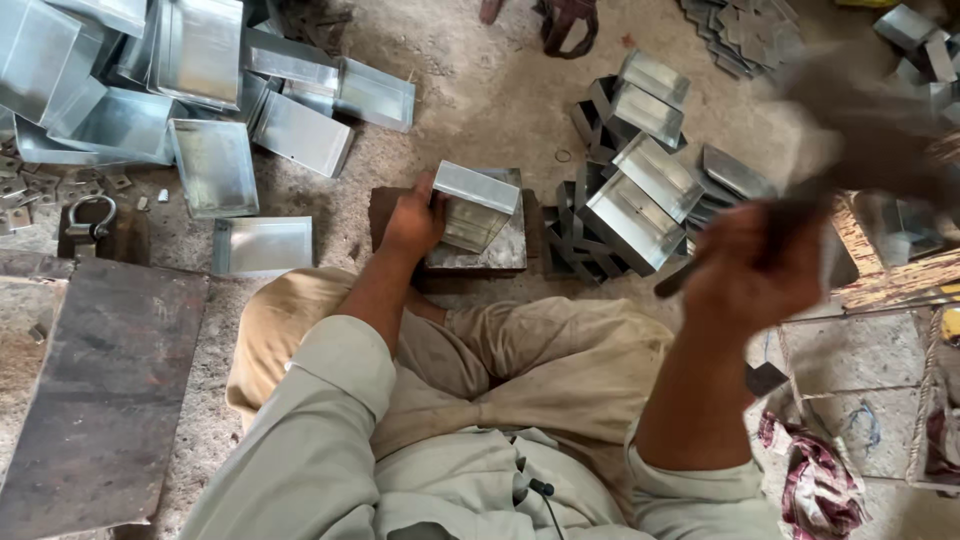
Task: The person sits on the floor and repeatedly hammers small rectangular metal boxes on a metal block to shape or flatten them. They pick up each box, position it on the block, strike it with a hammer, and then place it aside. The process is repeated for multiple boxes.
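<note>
many folded sheet-metal boxes lie scattered over a dusty concrete floor, a loose heap at the far left and a tighter stack of metal channels to the right of centre. a dark steel slab lies flat at the near left, with a small shackle just beyond its far end. flat metal offcuts sit at the far right, and a chequered rag lies crumpled at the near right beside a worn wooden plank.

the person sits cross-legged on the floor in pale, dusty clothes. in front of the knees stands a low metal block, serving as the work surface, and on it rests a small galvanised box, tilted with one shiny face up.

the left hand reaches forward with the arm nearly straight and grips the left edge of the galvanised box, fingers curled round it, steadying it on the block. the right hand is raised to the right, well apart from the box, closed round the dark handle of a hammer; the head and much of the hand are smeared by motion blur, so the tool's exact shape cannot be told.
</note>
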